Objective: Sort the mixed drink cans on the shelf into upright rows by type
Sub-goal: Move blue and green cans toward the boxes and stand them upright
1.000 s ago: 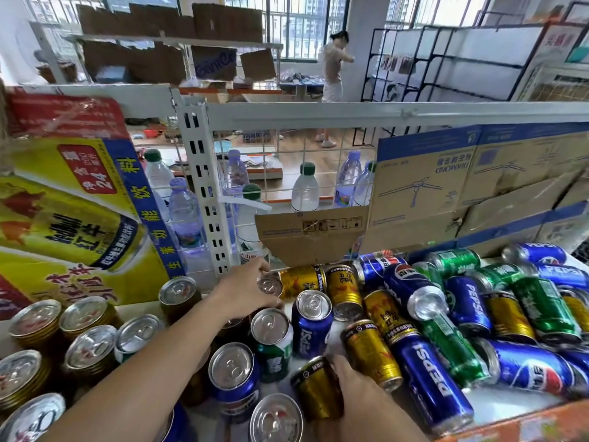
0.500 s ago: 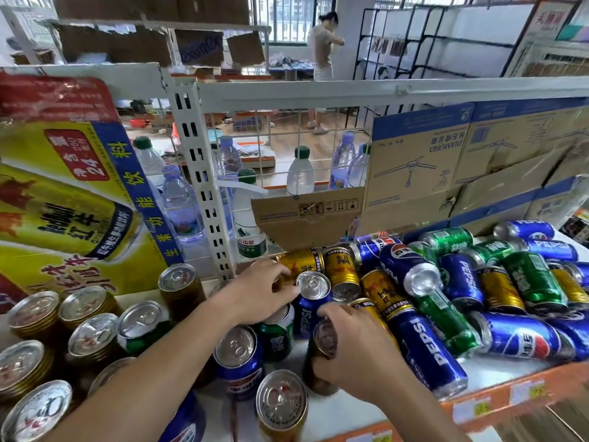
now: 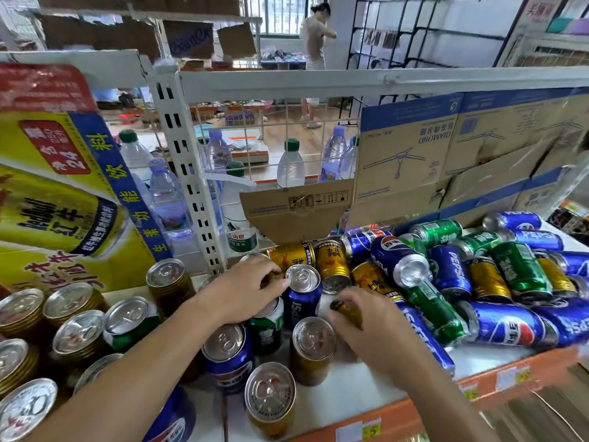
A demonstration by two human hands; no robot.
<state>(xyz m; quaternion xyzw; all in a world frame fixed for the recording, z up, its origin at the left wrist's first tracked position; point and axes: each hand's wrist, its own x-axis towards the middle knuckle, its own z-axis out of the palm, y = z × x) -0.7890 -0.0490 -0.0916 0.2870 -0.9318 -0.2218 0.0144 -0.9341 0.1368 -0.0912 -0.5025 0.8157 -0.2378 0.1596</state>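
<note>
At the far left of the white shelf (image 3: 360, 390) stands a cluster of upright cans: about five gold ones (image 3: 75, 306) with ribbed rims and one green can (image 3: 132, 323) among them, all showing silver tops with pull tabs. Behind them leans a yellow carton (image 3: 63, 193) printed with a gold can, Chinese characters and the number 24. Just right of the cluster, a blue Pepsi can (image 3: 228, 357) stands upright in front of the left hand (image 3: 245, 290), which is curled over a can top, its fingers (image 3: 274, 282) bent together and touching the rim of another upright blue can (image 3: 302, 293) marked PEPSI; what lies under the palm is hidden. Two more gold cans (image 3: 314, 349) stand upright near the shelf's front edge. The right hand (image 3: 373, 327) grips a small gold can (image 3: 349, 312), tilted, with its fingers clamped round it. Behind, plastic water bottles (image 3: 290, 165) with green and purple caps stand behind a wire grid. To the right lies an unsorted heap of cans on their sides: roughly eight blue ones (image 3: 506, 325) reading PEPSI, about five green ones (image 3: 518, 269) and about five gold ones (image 3: 333, 261), touching and overlapping. Cardboard boxes (image 3: 411, 148) marked DIAMOND, upside down, back the heap.
</note>
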